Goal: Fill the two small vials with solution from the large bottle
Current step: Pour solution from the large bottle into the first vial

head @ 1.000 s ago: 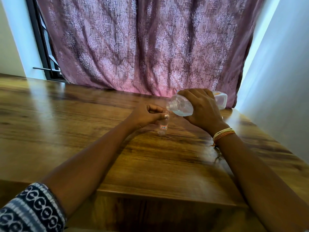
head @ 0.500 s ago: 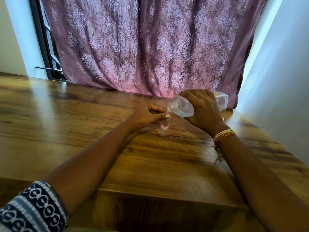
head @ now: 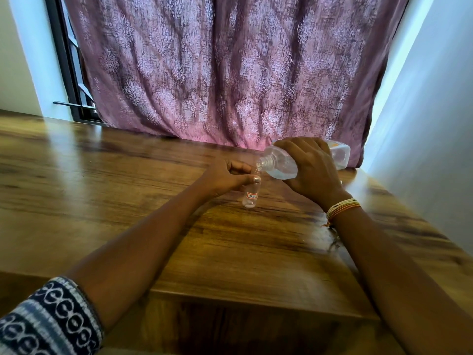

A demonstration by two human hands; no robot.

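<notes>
my left hand pinches the small vial near its top, thumb across the front and the other fingers curled behind, so the grip is closed snugly on the neck. the vial stands upright with its base on the wooden counter, and it carries a little white label with a red border and dark handwriting facing me. the glass below the label looks clear; i cannot tell how much liquid is inside. my right hand wraps over the large bottle, fingers closed around its body from above, holding it off the counter and tipped down toward the vial. the bottle is clear plastic with clear liquid pooled in its lower side, and its open threaded mouth sits just above and just right of the vial's mouth, nearly touching my left thumb tip. the bottle's far end sticks out past my knuckles, to the right of the vial, and shows a bit of an orange label. on my right wrist, nearer me than the vial, sits a stack of yellow and orange threads. beyond the vial hangs a mauve patterned curtain down to the counter's far edge. a patterned dark and white sleeve covers my left upper arm, far nearer me than the vial.
</notes>
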